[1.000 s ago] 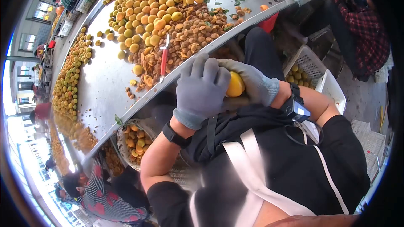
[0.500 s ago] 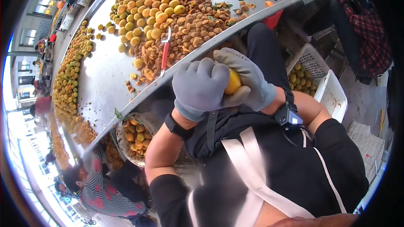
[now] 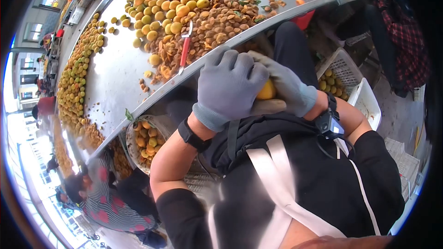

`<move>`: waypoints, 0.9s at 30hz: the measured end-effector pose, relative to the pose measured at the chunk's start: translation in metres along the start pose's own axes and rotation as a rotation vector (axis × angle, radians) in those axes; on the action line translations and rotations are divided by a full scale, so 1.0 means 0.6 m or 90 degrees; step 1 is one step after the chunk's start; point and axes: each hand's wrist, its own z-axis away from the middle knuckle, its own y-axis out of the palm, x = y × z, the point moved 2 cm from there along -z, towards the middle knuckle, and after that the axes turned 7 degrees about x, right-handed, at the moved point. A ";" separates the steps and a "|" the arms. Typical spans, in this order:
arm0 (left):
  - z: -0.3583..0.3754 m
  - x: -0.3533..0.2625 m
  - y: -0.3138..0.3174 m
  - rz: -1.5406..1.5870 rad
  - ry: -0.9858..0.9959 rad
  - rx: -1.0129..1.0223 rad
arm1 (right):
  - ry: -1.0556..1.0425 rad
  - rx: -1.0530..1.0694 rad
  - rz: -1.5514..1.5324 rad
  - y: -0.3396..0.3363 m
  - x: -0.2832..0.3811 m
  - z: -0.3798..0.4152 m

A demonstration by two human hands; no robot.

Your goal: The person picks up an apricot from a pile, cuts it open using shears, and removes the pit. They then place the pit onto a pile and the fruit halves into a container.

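Note:
My left hand [image 3: 230,85], in a grey knit glove, has its fingers curled over the near side of an orange-yellow apricot [image 3: 266,91]. My right hand [image 3: 290,85], also gloved, wraps the same fruit from the other side, its thumb lying below it. Only a small part of the apricot shows between the gloves; the fingertips are hidden. Just ahead, a red-handled knife [image 3: 185,51] lies on the metal table's edge, beside a heap of brown apricot pits [image 3: 219,27]. Whole apricots [image 3: 170,0] are piled behind the pits.
A bucket of apricots [image 3: 146,143] stands below the metal table [image 3: 115,83] on the left. To the right are a white crate [image 3: 339,67] with fruit and a white tub [image 3: 367,103]. Co-workers sit at lower left [image 3: 115,198] and upper right [image 3: 406,37].
Both hands, still together around the apricot, have shifted slightly to the right. Less of the fruit shows as the gloves cover it more. The view has tilted a little.

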 end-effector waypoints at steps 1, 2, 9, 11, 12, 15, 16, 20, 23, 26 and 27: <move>0.002 -0.002 -0.003 -0.015 -0.019 0.059 | 0.003 0.002 -0.004 -0.004 0.001 0.003; 0.003 -0.001 -0.001 -0.016 -0.024 0.060 | -0.006 0.031 -0.080 -0.006 0.004 0.006; 0.003 0.012 0.009 -0.058 0.017 -0.033 | -0.013 -0.042 0.399 0.008 0.022 0.013; 0.001 0.009 0.005 -0.084 0.030 -0.027 | -0.002 -0.041 0.214 0.003 0.013 0.007; 0.000 0.009 0.001 -0.083 0.029 -0.041 | 0.007 -0.039 0.032 -0.001 0.008 0.003; -0.002 0.006 -0.008 -0.079 -0.006 -0.057 | -0.347 -0.075 0.788 -0.017 -0.003 0.015; -0.001 0.005 -0.009 -0.070 -0.040 -0.056 | -0.348 -0.076 0.785 -0.008 -0.006 0.013; 0.006 0.002 0.011 -0.021 -0.056 -0.132 | -0.357 -0.186 0.363 0.028 -0.017 -0.003; 0.021 -0.005 0.039 0.045 -0.102 -0.150 | -0.335 -0.205 0.223 0.016 -0.019 -0.004; 0.031 -0.010 0.073 0.119 -0.128 -0.236 | -0.324 -0.165 0.144 0.004 -0.027 -0.007; 0.033 -0.010 0.085 0.170 -0.157 -0.270 | -0.349 -0.148 0.133 -0.002 -0.031 -0.011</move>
